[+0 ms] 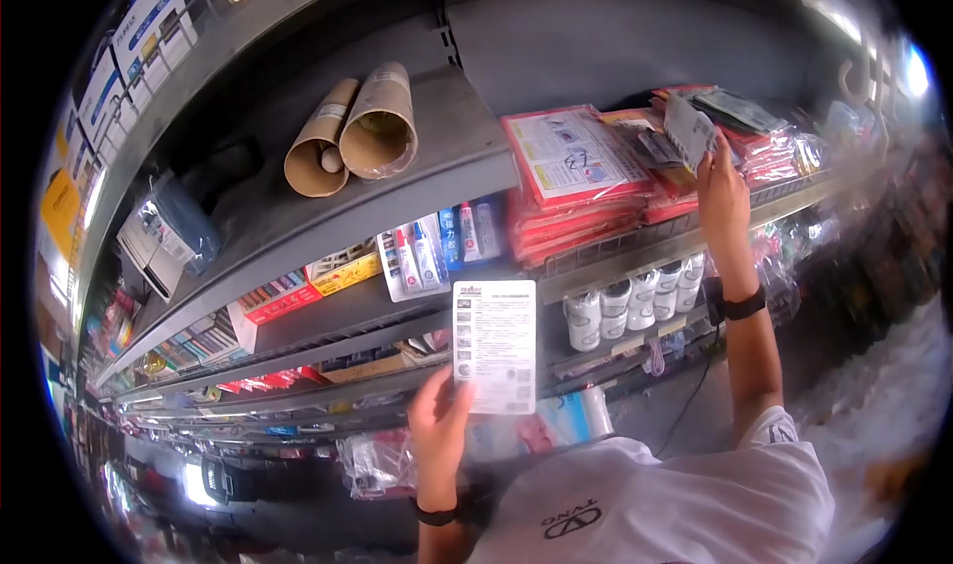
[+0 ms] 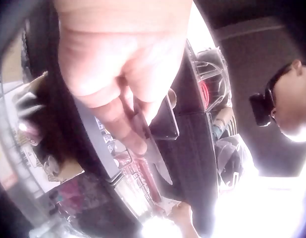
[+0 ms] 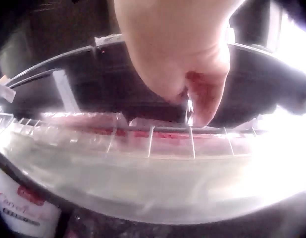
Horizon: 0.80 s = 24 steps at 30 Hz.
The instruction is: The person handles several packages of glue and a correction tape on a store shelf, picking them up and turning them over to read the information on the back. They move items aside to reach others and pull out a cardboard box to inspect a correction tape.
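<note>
The left grip point(image 1: 440, 427) is closed by thumb and fingers on the lower left corner of a white printed card point(image 1: 494, 351), held upright in front of the shelving, its printed face toward the head camera. That forearm rises from the bottom of the head view, with a dark band point(image 1: 435, 512) at the wrist.

The right grip point(image 1: 724, 199) pinches the lower edge of a flat printed packet point(image 1: 688, 132), tilted above the red packets. This arm reaches up and forward from a white sleeve point(image 1: 772, 429), a black band point(image 1: 745, 304) round its wrist. In the right wrist view the fingers point down, just behind a wire rail point(image 3: 192, 143).

Stacked red packets point(image 1: 576, 172) lie left of the right grip. White containers point(image 1: 641, 301) stand on the level below. Farther left, 2 cardboard tubes point(image 1: 382, 117) rest on a gray shelf point(image 1: 447, 127), above blue-and-white packs point(image 1: 419, 258).
</note>
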Each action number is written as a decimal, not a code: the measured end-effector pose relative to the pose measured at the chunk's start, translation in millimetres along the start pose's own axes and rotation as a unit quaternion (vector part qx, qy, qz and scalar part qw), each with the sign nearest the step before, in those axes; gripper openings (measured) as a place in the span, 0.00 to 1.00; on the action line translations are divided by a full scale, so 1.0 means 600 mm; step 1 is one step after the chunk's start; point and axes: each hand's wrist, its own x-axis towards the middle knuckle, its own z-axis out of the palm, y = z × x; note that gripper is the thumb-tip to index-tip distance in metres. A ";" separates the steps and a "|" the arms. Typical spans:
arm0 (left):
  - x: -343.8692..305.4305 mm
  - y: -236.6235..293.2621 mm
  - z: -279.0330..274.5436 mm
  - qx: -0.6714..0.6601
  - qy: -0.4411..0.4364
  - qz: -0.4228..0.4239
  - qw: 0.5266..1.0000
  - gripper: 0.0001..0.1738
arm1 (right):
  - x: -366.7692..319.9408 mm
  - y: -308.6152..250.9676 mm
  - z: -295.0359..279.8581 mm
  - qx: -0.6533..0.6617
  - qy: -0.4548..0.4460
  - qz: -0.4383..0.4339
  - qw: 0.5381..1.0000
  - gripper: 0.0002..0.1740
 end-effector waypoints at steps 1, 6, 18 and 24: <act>0.002 -0.001 0.000 -0.002 0.002 -0.001 1.000 0.20 | 0.005 0.004 -0.003 0.044 0.002 0.031 0.999 0.25; 0.019 -0.018 0.005 -0.001 -0.046 0.027 0.999 0.22 | 0.030 0.085 0.014 0.350 -0.043 0.134 0.926 0.23; 0.048 -0.017 0.033 -0.153 -0.204 -0.048 0.966 0.31 | -0.136 0.028 -0.076 0.713 -0.093 0.288 0.633 0.19; 0.057 -0.021 0.056 -0.134 -0.248 -0.027 0.959 0.37 | -0.220 -0.023 -0.094 0.657 -0.176 0.325 0.657 0.19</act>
